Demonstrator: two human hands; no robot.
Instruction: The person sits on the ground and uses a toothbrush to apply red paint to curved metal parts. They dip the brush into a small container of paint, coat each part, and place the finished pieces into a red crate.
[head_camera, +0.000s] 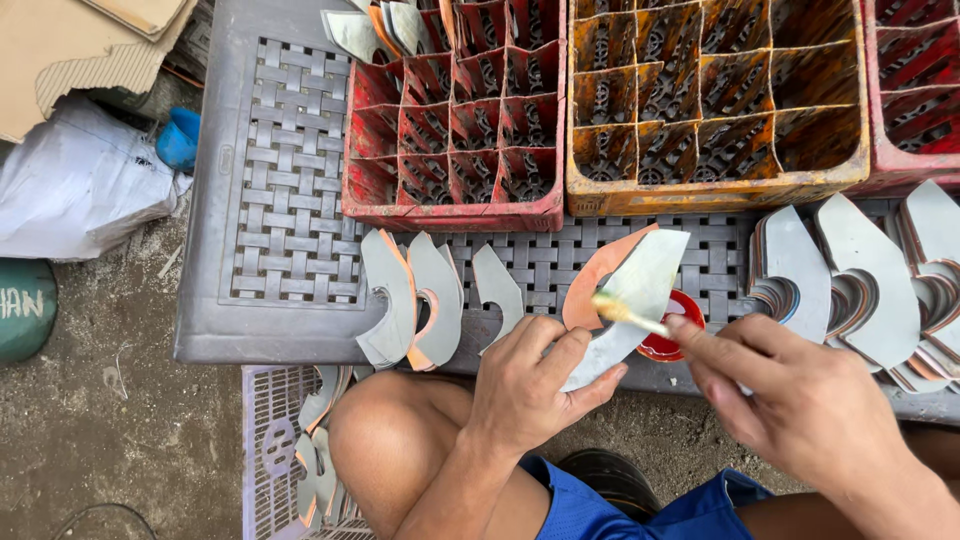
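Note:
My left hand (530, 385) holds up a curved grey cut-out piece (640, 290) with an orange-backed one (590, 290) behind it. My right hand (790, 400) grips a small brush (625, 312) whose pale bristles touch the grey piece's face. Just behind the brush sits a small red lid (672, 340) on the table edge. Several similar grey and orange cut-outs (420, 300) lie to the left of my left hand. A large stack of the same shapes (860, 280) fans out at the right.
A grey woven-pattern plastic table (290, 200) carries a red divided crate (455, 130), an orange divided crate (710, 100) and another red crate (920, 90). More cut-outs lie on a grey crate (310, 450) by my knee. Cardboard (60, 50) and a white bag (80, 180) lie on the ground at left.

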